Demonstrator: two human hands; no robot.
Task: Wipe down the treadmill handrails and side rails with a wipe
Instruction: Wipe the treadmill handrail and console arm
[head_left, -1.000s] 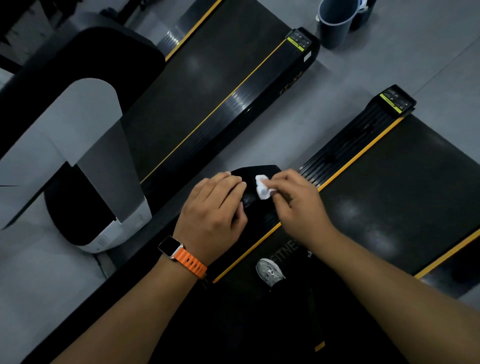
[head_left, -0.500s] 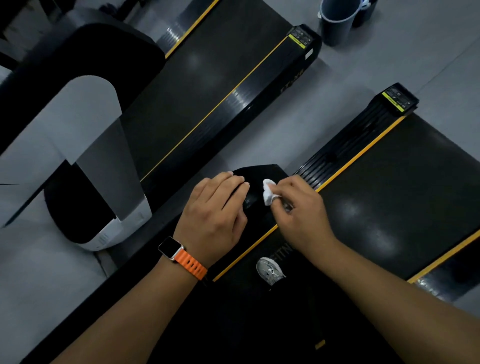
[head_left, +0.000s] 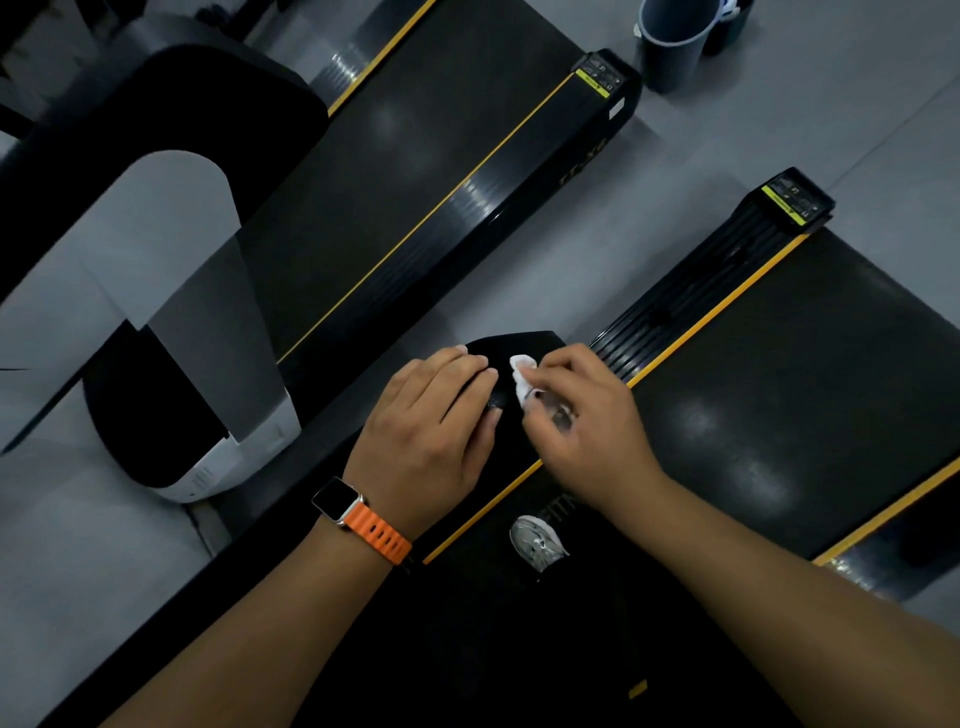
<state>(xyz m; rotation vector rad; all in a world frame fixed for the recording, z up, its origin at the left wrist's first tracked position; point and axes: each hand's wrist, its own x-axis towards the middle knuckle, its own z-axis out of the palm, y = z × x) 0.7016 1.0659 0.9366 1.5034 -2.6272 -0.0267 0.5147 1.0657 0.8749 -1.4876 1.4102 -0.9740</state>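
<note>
Right hand (head_left: 587, 431) sitting slightly farther out toward the rail tip than half a second back, and blurring: short rubbing strokes. Left hand (head_left: 431, 426) sitting where it was.

- Two black treadmills with yellow edge stripes lying side by side, both running near-left to far-right: the far treadmill (head_left: 415, 182) and the near treadmill (head_left: 779, 389). One grey shoe (head_left: 537, 540) showing on the near one's front cover.
- One ribbed black side rail (head_left: 675, 306) running along the near deck's left edge, reaching away beyond the hands, so far untouched by them.
- One black round-ended handrail (head_left: 519, 343) lying directly under both hands. Its long axis is probably pointing away from the person, tip farthest; its body is too dark to trace.
- Left hand lying flat on the handrail, fingers straight, steadying it. One orange-strapped watch (head_left: 363, 519) on that wrist.
- Right hand pinching one small crumpled white wipe (head_left: 522, 376) against the handrail top, just beside the left fingertips and just short of the tip.
- One grey bin (head_left: 670, 47) standing on the floor, well apart.

Judgement: the right hand is the nearer to the side rail, which is likely the next surface, outward and down from here.
</note>
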